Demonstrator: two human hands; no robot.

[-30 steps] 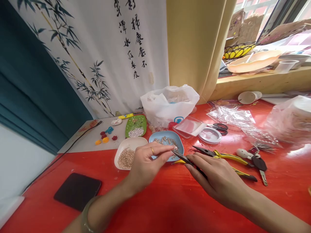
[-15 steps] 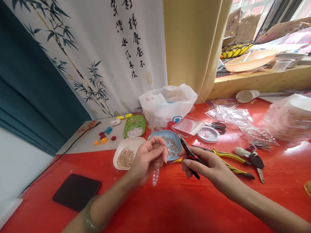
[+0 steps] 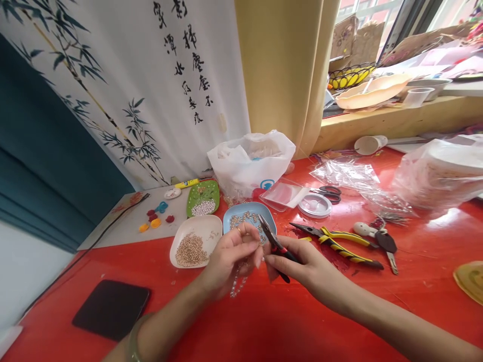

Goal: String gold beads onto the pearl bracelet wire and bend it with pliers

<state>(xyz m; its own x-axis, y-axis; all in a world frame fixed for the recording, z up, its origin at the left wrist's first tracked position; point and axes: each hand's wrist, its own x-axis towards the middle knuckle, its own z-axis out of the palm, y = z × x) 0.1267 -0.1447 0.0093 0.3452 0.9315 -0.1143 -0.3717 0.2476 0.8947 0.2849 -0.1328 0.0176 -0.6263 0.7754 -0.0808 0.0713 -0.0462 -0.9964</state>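
Note:
My left hand (image 3: 232, 256) pinches a strand of clear beads (image 3: 237, 282), whose lower end hangs in a loop beneath the fingers. Black-handled pliers (image 3: 277, 246) rest in my right hand (image 3: 298, 259), jaws tilted up and to the left. The fingertips of both hands are close together, and what lies between them is too small to make out. Just behind the hands is a blue tray (image 3: 230, 211) with gold-coloured pieces. To its left, a cream tray (image 3: 215, 229) holds many small gold beads (image 3: 191, 250).
A green tray (image 3: 214, 189) with pale beads stands behind the cream one. Yellow-and-black pliers (image 3: 335, 244) and keys (image 3: 387, 241) lie to the right. Farther back are scissors (image 3: 330, 193), a white plastic bag (image 3: 251, 161) and a round spool (image 3: 315, 206). A black flat object (image 3: 111, 309) lies front left.
My right hand has brought the pliers left, up to the left hand's fingertips. The bead strand hangs more curved. The whole view has shifted slightly.

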